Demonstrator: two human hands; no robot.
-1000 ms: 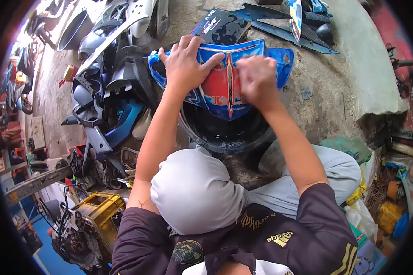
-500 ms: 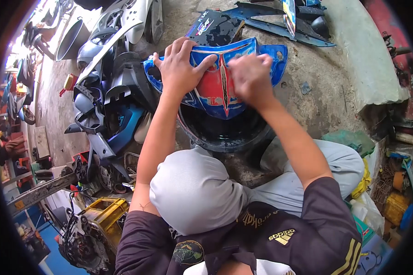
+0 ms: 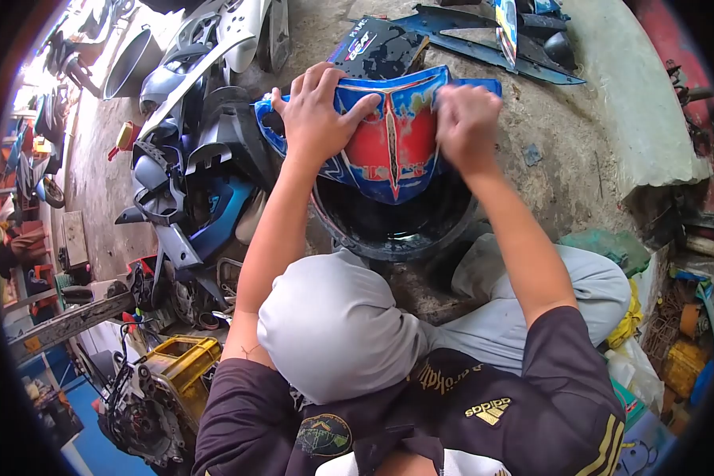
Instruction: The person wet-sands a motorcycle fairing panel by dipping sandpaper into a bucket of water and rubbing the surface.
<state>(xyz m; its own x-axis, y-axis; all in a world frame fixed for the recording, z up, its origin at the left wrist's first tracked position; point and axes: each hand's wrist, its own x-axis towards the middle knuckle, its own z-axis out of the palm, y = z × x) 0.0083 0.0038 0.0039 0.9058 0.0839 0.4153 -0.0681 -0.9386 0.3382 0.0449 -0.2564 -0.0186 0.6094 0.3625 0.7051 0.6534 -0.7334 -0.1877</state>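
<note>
A blue and red motorcycle fairing panel [image 3: 365,151] rests across the top of a round black tub [image 3: 397,246] holding some dark water. Its paint looks worn in patches, and a narrow dark strip runs down its middle. My left hand [image 3: 317,111] grips the panel's upper left side, thumb stretched over the front and fingers at the top edge. On the right side of the panel is my right hand [image 3: 470,127], curled closed and slightly blurred. Whatever lies under its fingers is hidden.
Black and grey motorcycle body parts [image 3: 202,151] lie piled on the left. Beyond the tub are a black panel [image 3: 377,47] and long blue panels [image 3: 484,47]. An engine [image 3: 147,408] stands beside a yellow crate [image 3: 186,357] at lower left. A concrete ledge [image 3: 642,119] runs along the right.
My right hand has moved right, from near the panel's middle to its right side, uncovering more of the red area. My left hand keeps its hold; the whole view has shifted slightly.
</note>
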